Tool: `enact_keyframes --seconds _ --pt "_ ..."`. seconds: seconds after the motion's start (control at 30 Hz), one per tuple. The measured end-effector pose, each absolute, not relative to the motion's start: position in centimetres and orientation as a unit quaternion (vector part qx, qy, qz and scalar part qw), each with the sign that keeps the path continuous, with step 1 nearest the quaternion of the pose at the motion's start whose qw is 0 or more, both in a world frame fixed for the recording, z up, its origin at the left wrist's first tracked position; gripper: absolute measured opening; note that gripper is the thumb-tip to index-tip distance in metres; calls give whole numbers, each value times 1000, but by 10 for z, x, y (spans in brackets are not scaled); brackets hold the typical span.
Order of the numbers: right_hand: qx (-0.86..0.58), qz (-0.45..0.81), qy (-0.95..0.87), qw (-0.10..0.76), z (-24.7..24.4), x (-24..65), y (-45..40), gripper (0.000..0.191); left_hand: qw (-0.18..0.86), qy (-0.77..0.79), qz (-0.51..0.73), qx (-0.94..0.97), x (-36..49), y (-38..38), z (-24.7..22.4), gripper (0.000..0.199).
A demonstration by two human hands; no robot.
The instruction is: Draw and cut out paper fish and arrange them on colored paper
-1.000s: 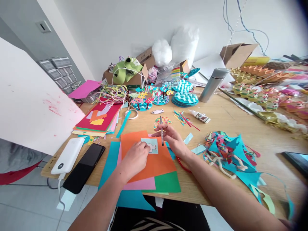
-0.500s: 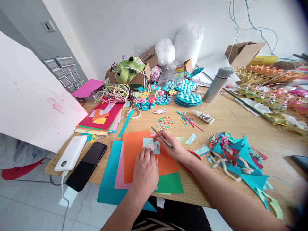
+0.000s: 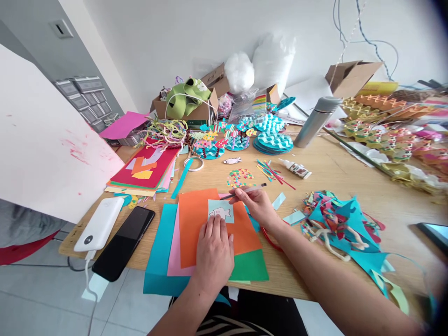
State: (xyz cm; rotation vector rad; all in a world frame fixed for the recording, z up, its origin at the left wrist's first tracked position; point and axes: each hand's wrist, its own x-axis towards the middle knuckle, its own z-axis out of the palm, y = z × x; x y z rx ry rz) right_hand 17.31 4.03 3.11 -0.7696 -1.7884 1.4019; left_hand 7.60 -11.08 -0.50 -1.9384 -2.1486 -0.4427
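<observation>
Well, right fingers (image 3: 241,194) around slim pen (image 3: 255,187); left fingers (image 3: 217,227) flat, together on squarish paper (image 3: 219,209).

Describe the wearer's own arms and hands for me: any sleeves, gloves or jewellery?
The left hand and right hand are ungloved, with no ring visible. The left forearm and right forearm are bare where they show: no sleeve, watch or bracelet in sight.

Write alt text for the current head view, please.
Left hand touching a fish shape on pale blue paper, atop orange paper; right hand holding a pen or pencil close by. Beyond lie a glue bottle and coloured paper strips.
</observation>
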Motion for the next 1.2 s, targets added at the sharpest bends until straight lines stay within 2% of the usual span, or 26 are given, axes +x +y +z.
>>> enact_keyframes --seconds 0.13,0.37,0.5,0.67,0.9,1.2 --pt "-322 606 -626 370 37 171 42 43 106 -726 -150 -662 75 -111 -3 41" --pt "-313 695 -545 349 50 145 44 47 123 -717 -161 -667 75 -111 -5 38" --pt "-328 630 -607 357 42 131 39 45 125 -720 -163 -662 75 -111 -5 37" --pt "-342 532 -705 320 23 128 34 49 106 -723 -165 -663 75 -111 -3 40" --pt "-345 435 -777 295 22 124 26 24 92 -724 -174 -661 76 -111 -3 39" --pt "-342 402 -804 274 19 121 23 21 78 -733 -181 -651 77 -112 -5 42"
